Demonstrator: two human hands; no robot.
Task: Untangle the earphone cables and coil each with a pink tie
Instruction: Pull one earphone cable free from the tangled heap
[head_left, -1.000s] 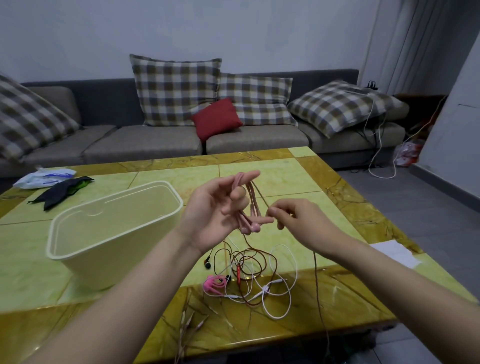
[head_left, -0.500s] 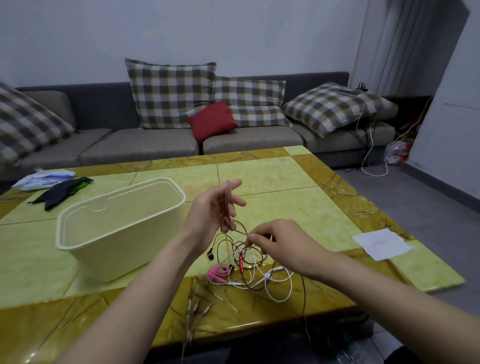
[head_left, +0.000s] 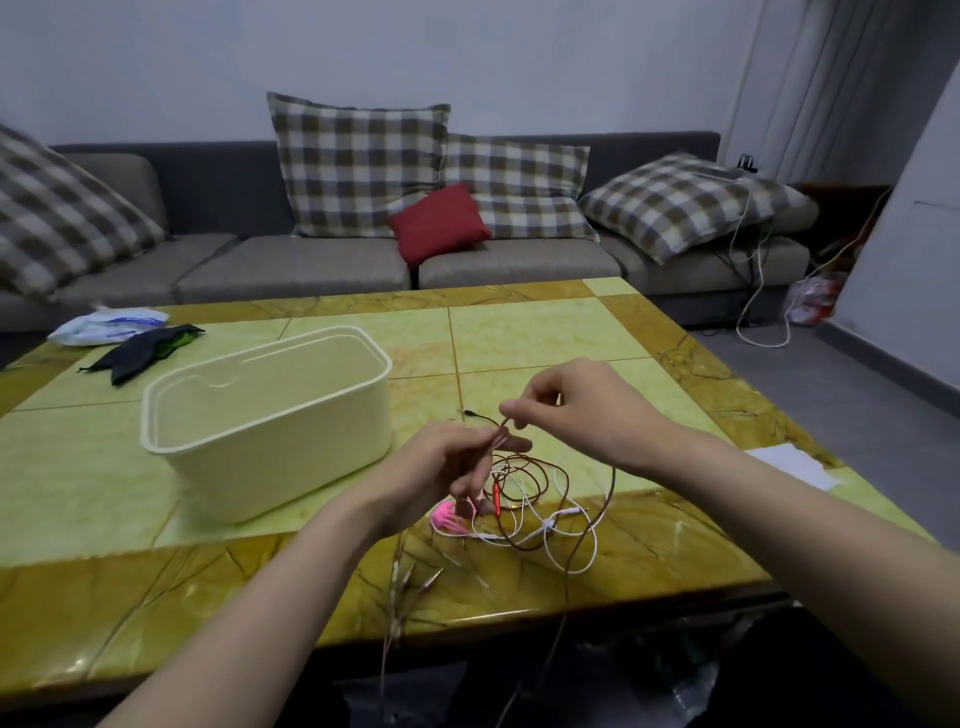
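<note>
Status: early, first cable only partly done.

Left hand (head_left: 447, 467) is curled round a small bunch of brown cable (head_left: 612, 480) strands, held just above the table (head_left: 545, 332); right hand (head_left: 582, 410) sits just beyond it, thumb and forefinger pinched on the same cable near its plug end (head_left: 470, 413), which pokes out toward the far side; the other fingers are loosely curled.

The rest of the brown cable runs down from the hands into the tangle on the near table edge; one strand hangs over the edge; it looks crossed through the white cable (head_left: 594, 545) in several places, so I'd say it isn't separated yet; a red inline piece (head_left: 497, 496) sits in the middle of the mess.

Pink ties (head_left: 448, 518) lie on the table just left of the tangle, under the left hand; no tie visible on any cable.

Cream box (head_left: 265, 421) to the left shows no contents.

Left to do, my read: pull brown free, finish the coil, tie it; then the same for white, plus any others in the pile; can't count them from here.
</note>
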